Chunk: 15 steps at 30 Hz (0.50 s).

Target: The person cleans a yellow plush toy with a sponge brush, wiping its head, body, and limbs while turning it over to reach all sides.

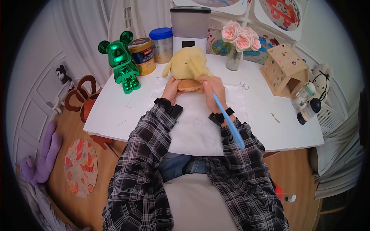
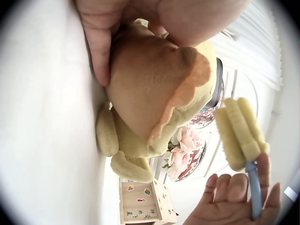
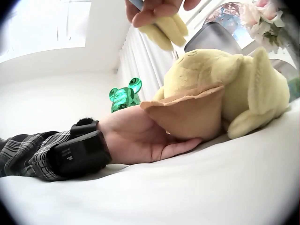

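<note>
A yellow plush toy (image 1: 182,63) with a brown, wavy-edged part (image 2: 150,75) lies on the white cloth. My left hand (image 1: 171,90) grips it by that brown part, the thumb and fingers on either side. My right hand (image 1: 216,91) holds a blind-cleaning duster by its long blue handle (image 1: 231,129). Its yellow head (image 2: 236,133) has several thick prongs side by side. In the head view the head overlaps the front of the plush; the right wrist view shows the prongs (image 3: 164,33) above the toy.
White cloth (image 1: 194,134) covers the table's middle. Behind on the left stand a shiny green bear figure (image 1: 121,61) and two cans (image 1: 143,57). A lidded bin (image 1: 190,27) is at the back. Right are a rose vase (image 1: 233,61), wooden house (image 1: 283,69) and two bottles (image 1: 308,111).
</note>
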Available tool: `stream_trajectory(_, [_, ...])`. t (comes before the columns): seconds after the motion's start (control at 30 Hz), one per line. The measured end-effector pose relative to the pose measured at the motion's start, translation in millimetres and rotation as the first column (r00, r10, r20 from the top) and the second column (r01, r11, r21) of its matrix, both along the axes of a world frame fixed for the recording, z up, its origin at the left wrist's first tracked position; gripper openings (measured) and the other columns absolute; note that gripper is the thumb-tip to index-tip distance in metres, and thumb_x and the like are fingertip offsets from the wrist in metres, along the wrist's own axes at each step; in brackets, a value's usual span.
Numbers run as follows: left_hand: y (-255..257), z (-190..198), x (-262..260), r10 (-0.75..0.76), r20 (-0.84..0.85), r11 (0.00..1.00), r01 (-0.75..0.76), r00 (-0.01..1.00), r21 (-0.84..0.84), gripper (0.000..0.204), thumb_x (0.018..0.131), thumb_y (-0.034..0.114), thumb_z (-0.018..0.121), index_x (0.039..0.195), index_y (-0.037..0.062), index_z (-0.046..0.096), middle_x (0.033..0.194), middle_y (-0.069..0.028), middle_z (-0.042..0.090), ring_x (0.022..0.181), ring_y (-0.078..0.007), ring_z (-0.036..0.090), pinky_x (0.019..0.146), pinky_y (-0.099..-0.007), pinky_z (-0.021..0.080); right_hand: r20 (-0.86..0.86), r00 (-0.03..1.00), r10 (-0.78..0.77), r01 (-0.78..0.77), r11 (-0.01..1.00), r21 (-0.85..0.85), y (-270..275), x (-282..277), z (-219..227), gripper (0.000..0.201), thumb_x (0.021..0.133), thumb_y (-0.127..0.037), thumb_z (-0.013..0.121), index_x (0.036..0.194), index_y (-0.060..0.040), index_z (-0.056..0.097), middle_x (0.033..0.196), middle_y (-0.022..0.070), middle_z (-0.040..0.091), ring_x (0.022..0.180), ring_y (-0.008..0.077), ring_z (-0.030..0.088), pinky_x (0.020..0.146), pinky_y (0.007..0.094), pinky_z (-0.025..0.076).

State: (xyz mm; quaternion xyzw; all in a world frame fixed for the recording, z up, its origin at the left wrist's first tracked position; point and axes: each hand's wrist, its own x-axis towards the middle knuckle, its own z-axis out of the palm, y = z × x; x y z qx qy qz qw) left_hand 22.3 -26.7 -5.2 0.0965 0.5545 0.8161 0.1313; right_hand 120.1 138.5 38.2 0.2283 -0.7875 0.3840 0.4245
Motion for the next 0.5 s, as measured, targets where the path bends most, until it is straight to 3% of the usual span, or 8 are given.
stream_trajectory(0.03, [0.1,0.4,0.3,-0.001,-0.002,1.000,0.001,1.000,0.000,0.029,0.097,0.017,0.043,0.124,0.0067,0.045,0.118,-0.0090,0.058,0.105,-0.0176,0.060,0.084,-0.0315,0.054,-0.104,0.994,-0.021,0.021,1.000,0.001,1.6,-2.4,0.8,0.026,0.093,-0.020,0.044,0.099,-0.0029,0.063,0.078,0.0090,0.058,0.083,0.0248,0.053,0.081,0.0338,0.041])
stream_trajectory(0.13, [0.5,4.2,3.7,0.000,-0.008,1.000,0.000,1.000,-0.021,0.029,0.097,0.017,0.044,0.123,0.0071,0.047,0.118,-0.0085,0.058,0.104,-0.0170,0.061,0.084,-0.0313,0.054,-0.161,0.969,-0.190,0.182,0.981,-0.061,6.3,-2.2,2.7,0.029,0.093,-0.018,0.044,0.113,-0.0017,0.055,0.096,0.0099,0.054,0.095,0.0237,0.049,0.089,0.0337,0.037])
stream_trajectory(0.27, [1.3,2.9,1.6,-0.003,-0.002,1.000,0.003,1.000,-0.027,0.028,0.097,0.017,0.045,0.123,0.0073,0.048,0.117,-0.0079,0.059,0.102,-0.0164,0.062,0.084,-0.0308,0.054,-0.071,0.969,-0.238,0.218,0.952,-0.215,11.6,-3.9,2.4,0.035,0.092,-0.020,0.046,0.121,0.0007,0.048,0.103,0.0131,0.048,0.098,0.0246,0.046,0.092,0.0349,0.035])
stream_trajectory(0.37, [0.6,-4.2,-5.4,-0.014,-0.017,0.999,0.013,1.000,-0.042,0.028,0.096,0.017,0.045,0.122,0.0074,0.049,0.115,-0.0075,0.060,0.101,-0.0162,0.063,0.084,-0.0305,0.054,-0.190,0.962,-0.197,0.172,0.975,-0.142,13.0,-5.4,4.5,0.033,0.089,-0.017,0.052,0.119,-0.0035,0.053,0.103,0.0126,0.050,0.096,0.0270,0.044,0.087,0.0360,0.036])
stream_trajectory(0.5, [1.3,-0.2,-2.2,-0.008,-0.018,0.999,0.007,1.000,-0.047,0.028,0.096,0.017,0.046,0.122,0.0072,0.049,0.115,-0.0073,0.061,0.101,-0.0161,0.063,0.084,-0.0302,0.054,-0.145,0.987,-0.062,0.064,0.998,0.010,4.3,0.1,6.6,0.032,0.087,-0.016,0.054,0.117,-0.0061,0.059,0.100,0.0115,0.051,0.095,0.0264,0.046,0.087,0.0352,0.037])
